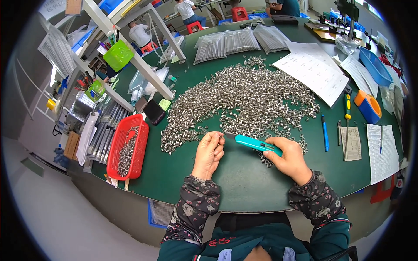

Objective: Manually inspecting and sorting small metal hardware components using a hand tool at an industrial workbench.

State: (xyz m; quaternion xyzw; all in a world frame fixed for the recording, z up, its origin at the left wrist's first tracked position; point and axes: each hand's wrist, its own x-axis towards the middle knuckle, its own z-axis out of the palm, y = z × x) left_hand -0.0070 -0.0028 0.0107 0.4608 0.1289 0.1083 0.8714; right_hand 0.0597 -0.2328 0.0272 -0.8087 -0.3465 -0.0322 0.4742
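A red basket (114, 153), blue pen (325, 132) and printed sheets (314, 71) lie around.

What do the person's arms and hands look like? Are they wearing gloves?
No gloves: both the left hand and the right hand are bare. Each forearm wears a dark sleeve cover with a pale flowery pattern, gathered at the wrist. Above that the sleeves are teal, with a thin striped band on the right one.
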